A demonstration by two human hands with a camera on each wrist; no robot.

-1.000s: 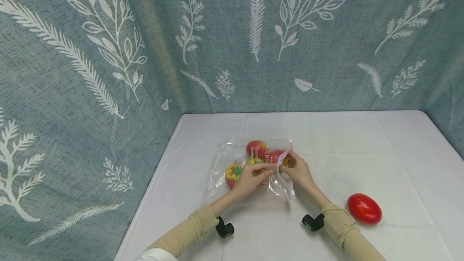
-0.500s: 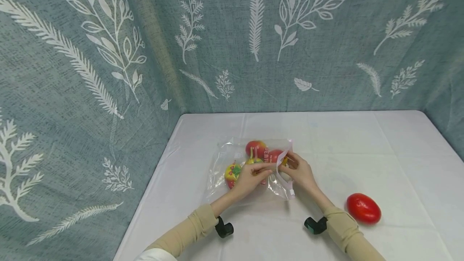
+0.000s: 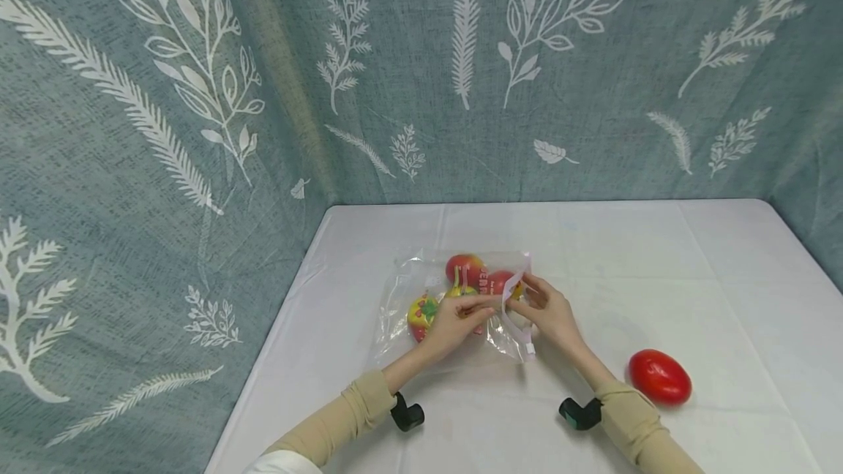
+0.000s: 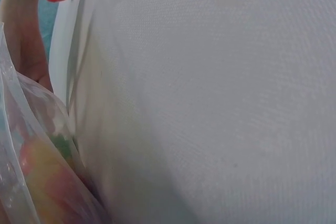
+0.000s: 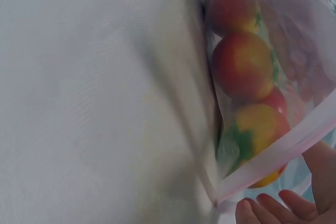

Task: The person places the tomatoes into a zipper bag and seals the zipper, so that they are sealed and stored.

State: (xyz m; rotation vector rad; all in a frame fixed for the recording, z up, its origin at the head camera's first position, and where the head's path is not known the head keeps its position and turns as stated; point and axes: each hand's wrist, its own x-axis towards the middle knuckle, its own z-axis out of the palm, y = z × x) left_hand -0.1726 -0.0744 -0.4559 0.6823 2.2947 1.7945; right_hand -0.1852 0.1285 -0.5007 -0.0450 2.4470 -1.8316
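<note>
Nearest the camera, 2 beige sleeves (image 3: 342, 415) reach forward over the white cloth-covered table (image 3: 658, 262), each wrist carrying a small black camera. To the right of the right forearm, well apart from the hands, a glossy red oval tomato (image 3: 660, 377) lies alone on the cloth. Farther in, the left hand (image 3: 454, 322) rests on a clear plastic zip bag (image 3: 402, 291) with its fingers curled and pinching the pink-edged mouth. The right hand (image 3: 549, 313) faces it and pinches the pink zip strip (image 3: 512, 317) between thumb and fingers, so both hands grip the opening. The bag lies flat near the table's middle and holds several red-and-yellow round fruits (image 3: 465, 268). Behind the table hangs a grey-blue curtain with white leaf prints (image 3: 421, 57).
</note>
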